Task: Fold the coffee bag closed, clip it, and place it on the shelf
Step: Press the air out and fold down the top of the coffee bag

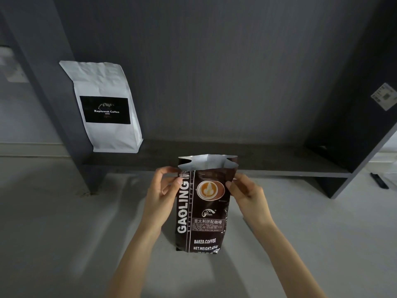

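Note:
A dark brown coffee bag (204, 211) with white lettering stands upright on the pale floor in front of the shelf. Its top is open and shows the silver lining. My left hand (162, 192) pinches the bag's upper left edge between thumb and fingers. On the other side, my right hand (247, 195) grips the upper right edge. Behind the bag runs the dark shelf board (247, 160), low above the floor. No clip shows in the head view.
A white coffee bag (107, 106) with a black label stands at the shelf's left end, leaning against the upright. Dark side panels close the shelf at left and right. A small black object (379, 180) lies on the floor at far right.

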A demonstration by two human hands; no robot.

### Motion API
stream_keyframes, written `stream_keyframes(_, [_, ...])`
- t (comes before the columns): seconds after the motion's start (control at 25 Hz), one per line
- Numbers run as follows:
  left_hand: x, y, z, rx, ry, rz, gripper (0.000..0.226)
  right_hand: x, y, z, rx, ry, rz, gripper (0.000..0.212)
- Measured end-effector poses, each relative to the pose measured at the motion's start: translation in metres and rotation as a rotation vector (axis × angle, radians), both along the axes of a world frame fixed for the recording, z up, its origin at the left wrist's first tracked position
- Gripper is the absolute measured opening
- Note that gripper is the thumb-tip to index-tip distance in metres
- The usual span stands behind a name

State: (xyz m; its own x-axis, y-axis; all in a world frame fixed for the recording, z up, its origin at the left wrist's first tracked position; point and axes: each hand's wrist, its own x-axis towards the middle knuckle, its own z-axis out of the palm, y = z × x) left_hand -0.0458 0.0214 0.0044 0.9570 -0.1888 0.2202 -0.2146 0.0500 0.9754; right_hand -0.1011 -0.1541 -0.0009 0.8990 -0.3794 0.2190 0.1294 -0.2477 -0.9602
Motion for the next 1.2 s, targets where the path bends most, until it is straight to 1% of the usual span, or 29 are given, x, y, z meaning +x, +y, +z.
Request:
stream_keyframes(0.08, [-0.002,-0.001,-0.001,0.037,-0.014,-0.002,0.013,-0.002,0.000,0.001,0.032,-0.040,-0.005,0.034])
stream_keyframes(0.2, [-0.004,-0.002,0.001,0.081,-0.021,0.009,0.030,-0.004,0.000,-0.002,0.102,-0.070,-0.006,0.050])
stream_keyframes(0.28, [-0.005,0.000,0.004,0.075,-0.021,0.009,0.038,-0.004,0.000,-0.004,0.122,-0.073,0.012,0.050])
stream_keyframes(0.36, [-0.007,0.000,0.006,0.047,-0.002,-0.014,0.035,-0.003,0.000,-0.005,0.127,-0.063,0.034,0.049])
stream_keyframes(0.48, [-0.006,0.003,0.005,0.017,0.027,-0.070,0.029,-0.003,-0.003,-0.008,0.136,-0.044,0.044,0.056])
stream_keyframes(0.6, [-0.002,0.012,0.003,0.004,0.097,-0.152,0.024,-0.009,-0.006,-0.005,0.045,-0.011,0.060,0.049])
stream_keyframes(0.72, [0.003,0.023,-0.001,0.051,0.139,-0.260,0.010,-0.016,-0.006,0.001,-0.022,-0.012,0.077,0.038])
stream_keyframes(0.8, [0.002,0.026,-0.004,0.115,0.120,-0.290,0.018,-0.018,-0.004,0.002,0.008,-0.003,0.099,0.031])
stream_keyframes(0.84, [0.000,0.026,-0.004,0.123,0.120,-0.301,0.016,-0.018,-0.003,0.001,0.012,0.003,0.112,0.027])
stream_keyframes(0.88, [-0.002,0.025,-0.004,0.118,0.121,-0.321,0.019,-0.018,-0.002,-0.002,-0.002,0.015,0.123,0.027])
stream_keyframes(0.96, [-0.005,0.023,-0.005,0.102,0.118,-0.355,0.038,-0.018,-0.001,-0.009,-0.049,0.036,0.135,0.035])
stream_keyframes(1.04, [-0.005,0.022,-0.008,0.119,0.119,-0.343,0.050,-0.019,0.000,-0.013,-0.058,0.038,0.119,0.044])
stream_keyframes(1.12, [-0.004,0.021,-0.011,0.123,0.113,-0.310,0.049,-0.020,0.001,-0.015,-0.027,0.052,0.100,0.049])
stream_keyframes(1.2, [-0.003,0.019,-0.015,0.135,0.091,-0.286,0.042,-0.019,0.002,-0.017,0.008,0.089,0.084,0.048])
